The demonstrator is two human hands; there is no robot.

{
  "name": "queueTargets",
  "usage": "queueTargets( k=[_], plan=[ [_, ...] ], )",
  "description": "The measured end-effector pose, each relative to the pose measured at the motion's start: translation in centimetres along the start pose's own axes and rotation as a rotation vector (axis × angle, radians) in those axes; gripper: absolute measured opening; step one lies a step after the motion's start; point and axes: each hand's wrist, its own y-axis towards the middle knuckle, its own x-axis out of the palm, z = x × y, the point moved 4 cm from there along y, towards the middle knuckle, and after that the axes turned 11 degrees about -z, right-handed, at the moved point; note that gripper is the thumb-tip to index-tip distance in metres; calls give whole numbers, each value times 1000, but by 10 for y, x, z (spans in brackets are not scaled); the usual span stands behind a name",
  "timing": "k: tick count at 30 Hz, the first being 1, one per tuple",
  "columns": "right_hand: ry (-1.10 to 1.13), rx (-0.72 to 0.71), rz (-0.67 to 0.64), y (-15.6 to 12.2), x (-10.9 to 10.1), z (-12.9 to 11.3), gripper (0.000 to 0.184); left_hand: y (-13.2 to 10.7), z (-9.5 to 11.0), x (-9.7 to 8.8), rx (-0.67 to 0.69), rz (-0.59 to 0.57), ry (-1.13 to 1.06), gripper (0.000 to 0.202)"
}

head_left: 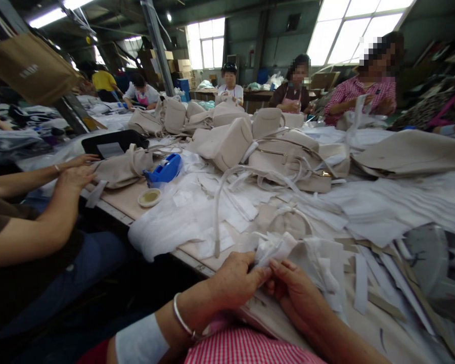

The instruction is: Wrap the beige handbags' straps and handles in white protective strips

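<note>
My left hand (237, 280) and my right hand (293, 290) meet at the near edge of the table. Both are closed in a pinch on a crumpled wad of white paper (271, 246) that sticks up between them. A silver bangle sits on my left wrist. Under my hands lies a flat cream bag piece (328, 263) with white paper strips on it. A long cream strap (227, 194) loops over the table just beyond.
Several cream handbags (227, 141) pile up mid-table among white paper sheets (178, 217). A blue tape dispenser (165, 169) and a small round dish (149, 197) sit to the left. A co-worker's hands (76, 172) rest on a bag at left. Other people sit along the far side.
</note>
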Motion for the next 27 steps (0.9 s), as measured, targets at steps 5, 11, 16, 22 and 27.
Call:
queueTargets(
  k=[5,11,16,22,27],
  plan=[
    [-412,75,-30,-7,-6,-11,29,-2,0,-3,0,44,104,31],
    [-1455,-48,-104,-2,31,-103,26,-6,-6,-9,-27,85,355,40],
    [-1938,-403,-434,85,134,-112,20,-7,-5,-12,-31,31,406,35],
    [-2345,-280,-742,232,154,-17,42,0,-21,-15,-90,-10,384,30],
    [-2384,-202,-700,267,135,20,24,16,-50,-15,-74,-25,440,29]
  ],
)
